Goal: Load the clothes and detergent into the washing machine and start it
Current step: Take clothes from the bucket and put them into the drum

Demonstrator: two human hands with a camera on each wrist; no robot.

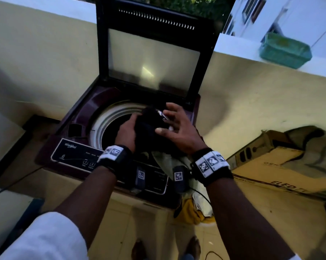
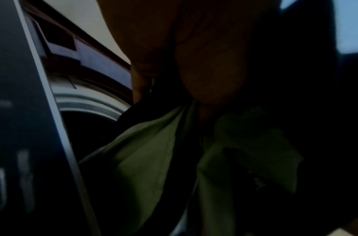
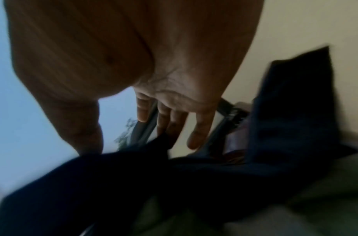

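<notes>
Now, step: you are on the loading step. You hold a bundle of clothes [image 1: 150, 128] over the open drum [image 1: 109, 128] of the washer [image 1: 79, 117], whose lid [image 1: 152, 53] stands upright at the back.
Left hand: your left hand [image 1: 127, 131] grips the left side of the bundle, fingers curled into the dark cloth.
Right hand: your right hand [image 1: 179, 128] rests on the right side of the bundle with fingers spread and mostly straight, and the thumb presses the cloth's near edge.
Clothes: the bundle sits above the drum's right half. A pale green piece [image 2: 146, 153] hangs from it over the control panel [image 1: 74, 154] and is not yet inside.
Next move: by my judgement, you need to lower or push the bundle down into the drum and tuck in the hanging cloth so nothing drapes over the rim.
Detergent: I cannot find any detergent in these views.
Hidden: the drum's inside is black, so I cannot tell whether anything lies in it. The bundle and your wrists cover the panel's right part.
Hard to make out: both wrist views are dark and blurred. A small shiny thing near your right fingertips cannot be identified.
Nearby: a teal basket [image 1: 286, 51] sits on the wall ledge and a cardboard box [image 1: 271, 166] stands to the right.
</notes>
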